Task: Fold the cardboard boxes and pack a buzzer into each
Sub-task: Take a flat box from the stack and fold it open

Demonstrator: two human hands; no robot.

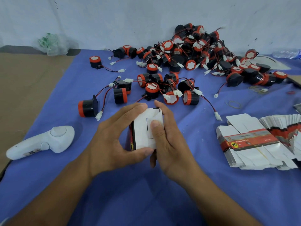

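Half-folded cardboard box (142, 134) is mid-worktop (244, 190), between both hands. Left hand (112, 137) pinches it, fingers on the far edge, thumb on the near edge; right hand (171, 144) grips its right side, thumb pressing what looks like a flap. Buzzers (190, 65) piled behind, flat box stack (249, 141) to the right.

Soft even light, faint shadows, wide-angle bending at edges.
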